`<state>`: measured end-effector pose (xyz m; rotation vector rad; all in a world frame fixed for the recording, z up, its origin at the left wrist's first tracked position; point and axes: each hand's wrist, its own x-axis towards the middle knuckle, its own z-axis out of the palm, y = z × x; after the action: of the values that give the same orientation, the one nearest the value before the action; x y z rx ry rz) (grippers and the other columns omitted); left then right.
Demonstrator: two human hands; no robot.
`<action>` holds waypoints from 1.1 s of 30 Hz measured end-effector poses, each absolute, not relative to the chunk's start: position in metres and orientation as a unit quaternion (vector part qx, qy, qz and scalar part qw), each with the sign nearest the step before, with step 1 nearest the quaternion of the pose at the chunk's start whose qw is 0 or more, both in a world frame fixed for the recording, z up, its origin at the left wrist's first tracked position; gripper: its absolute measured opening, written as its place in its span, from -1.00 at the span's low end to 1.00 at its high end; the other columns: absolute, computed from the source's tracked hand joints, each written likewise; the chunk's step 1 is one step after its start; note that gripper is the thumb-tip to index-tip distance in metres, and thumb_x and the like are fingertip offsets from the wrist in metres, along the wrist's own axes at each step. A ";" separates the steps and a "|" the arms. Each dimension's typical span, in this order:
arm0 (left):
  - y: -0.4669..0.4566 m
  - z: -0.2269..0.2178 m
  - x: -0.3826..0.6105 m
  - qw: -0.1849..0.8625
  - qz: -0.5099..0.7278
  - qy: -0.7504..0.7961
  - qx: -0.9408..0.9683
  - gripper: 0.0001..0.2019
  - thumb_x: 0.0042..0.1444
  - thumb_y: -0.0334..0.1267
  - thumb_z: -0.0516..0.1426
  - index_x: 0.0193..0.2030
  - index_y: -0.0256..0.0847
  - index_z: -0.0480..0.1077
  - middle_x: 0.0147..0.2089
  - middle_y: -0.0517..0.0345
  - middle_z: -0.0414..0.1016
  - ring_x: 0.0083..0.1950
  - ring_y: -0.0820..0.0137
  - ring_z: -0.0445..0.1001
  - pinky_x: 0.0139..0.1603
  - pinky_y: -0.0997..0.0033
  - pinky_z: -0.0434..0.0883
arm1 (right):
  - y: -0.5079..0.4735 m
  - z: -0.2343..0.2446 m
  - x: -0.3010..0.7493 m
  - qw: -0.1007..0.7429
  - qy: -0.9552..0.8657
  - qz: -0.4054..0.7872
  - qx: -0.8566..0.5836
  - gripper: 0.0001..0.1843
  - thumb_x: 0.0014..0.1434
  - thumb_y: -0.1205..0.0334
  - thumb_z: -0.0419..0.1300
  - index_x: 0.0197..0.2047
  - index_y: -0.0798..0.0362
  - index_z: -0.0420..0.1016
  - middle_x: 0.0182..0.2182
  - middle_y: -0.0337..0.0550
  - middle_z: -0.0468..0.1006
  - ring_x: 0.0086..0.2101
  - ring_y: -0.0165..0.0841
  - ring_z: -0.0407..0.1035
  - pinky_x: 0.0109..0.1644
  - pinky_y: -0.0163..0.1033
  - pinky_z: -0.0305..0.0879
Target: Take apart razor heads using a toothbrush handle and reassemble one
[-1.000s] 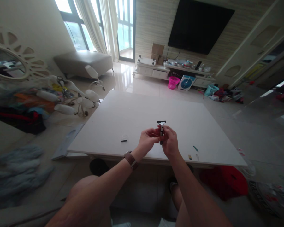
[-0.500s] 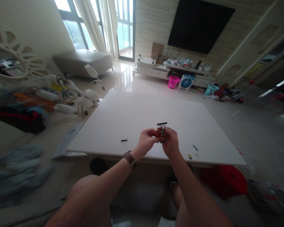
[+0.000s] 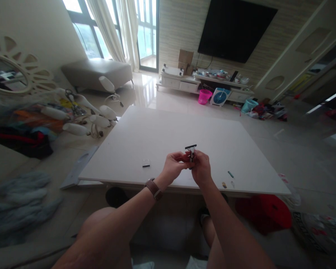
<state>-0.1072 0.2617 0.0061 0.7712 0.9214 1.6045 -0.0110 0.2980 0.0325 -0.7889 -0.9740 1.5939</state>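
A razor (image 3: pixel 190 147) with a dark, wide head and a silver-and-black handle stands upright over the front part of the white table (image 3: pixel 170 130), head uppermost. My left hand (image 3: pixel 175 167) pinches its handle from the left, fingers bent around it. From the other side my right hand (image 3: pixel 201 168) also closes on the handle, which the fingers partly hide. On the table to the left lies a small clear case with a dark strip (image 3: pixel 146 166). Right of my hands are a small green strip (image 3: pixel 230 174), a tiny yellowish-and-dark piece (image 3: pixel 224 185) and a small clear piece (image 3: pixel 232 184).
A red stool-like object (image 3: pixel 264 213) stands on the floor at the table's right front corner. A white multi-armed lamp (image 3: pixel 92 117) is beyond the left edge. Further back are a pink basket (image 3: pixel 204 97), a blue-and-white fan (image 3: pixel 220 96) and a TV cabinet (image 3: pixel 179 83).
The razor's head has tilted slightly, its right end now a little higher. Both hands keep their hold in nearly the same place; the whole view has shifted very slightly.
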 end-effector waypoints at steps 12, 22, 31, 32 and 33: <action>0.260 0.008 -0.107 0.534 0.668 0.399 0.331 -0.70 -0.32 -0.27 0.47 -0.46 -0.31 0.51 -0.45 0.14 0.53 -0.42 0.47 0.40 -0.39 0.45 0.33 | 0.298 0.034 -0.012 0.517 -0.387 0.689 -0.328 -0.75 -0.08 0.06 0.34 -0.46 0.10 0.65 -0.54 -0.15 0.60 -0.53 -0.35 0.45 -0.52 -0.31 0.31; 0.264 0.012 -0.119 0.581 0.711 0.362 0.162 -0.63 -0.22 -0.20 0.45 -0.26 -0.24 0.50 -0.27 0.16 0.55 -0.31 0.47 0.51 -0.40 0.53 0.33 | 0.316 0.019 -0.007 0.498 -0.236 0.753 -0.361 -0.84 0.02 0.22 0.34 -0.27 0.02 0.62 -0.40 -0.25 0.66 -0.43 -0.46 0.48 -0.38 -0.35 0.33; 0.265 0.012 -0.120 0.626 0.686 0.335 0.159 -0.64 -0.13 -0.18 0.41 -0.17 -0.24 0.57 -0.14 0.03 0.59 -0.30 0.45 0.52 -0.37 0.50 0.32 | 0.317 0.008 -0.009 0.543 -0.293 0.697 -0.364 -0.69 -0.12 0.19 0.51 -0.36 0.03 0.50 -0.50 -0.34 0.55 -0.50 -0.51 0.41 -0.42 -0.38 0.33; 0.265 0.012 -0.120 0.628 0.684 0.332 0.165 -0.64 -0.12 -0.19 0.40 -0.16 -0.24 0.57 -0.14 0.02 0.60 -0.30 0.45 0.51 -0.36 0.49 0.31 | 0.317 0.008 -0.009 0.545 -0.305 0.691 -0.365 -0.68 -0.14 0.24 0.51 -0.32 0.02 0.52 -0.46 -0.33 0.57 -0.44 -0.49 0.45 -0.38 -0.38 0.34; 0.265 0.011 -0.119 0.629 0.683 0.329 0.169 -0.64 -0.12 -0.19 0.40 -0.15 -0.24 0.58 -0.14 0.01 0.60 -0.30 0.45 0.51 -0.36 0.49 0.31 | 0.317 0.008 -0.009 0.546 -0.314 0.686 -0.364 -0.66 -0.17 0.29 0.50 -0.29 0.02 0.54 -0.41 -0.31 0.60 -0.38 -0.48 0.48 -0.35 -0.39 0.34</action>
<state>-0.1194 0.2650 0.0110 0.3883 0.7544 1.5649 -0.0092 0.3168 0.0077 -0.8630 -0.7455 1.6268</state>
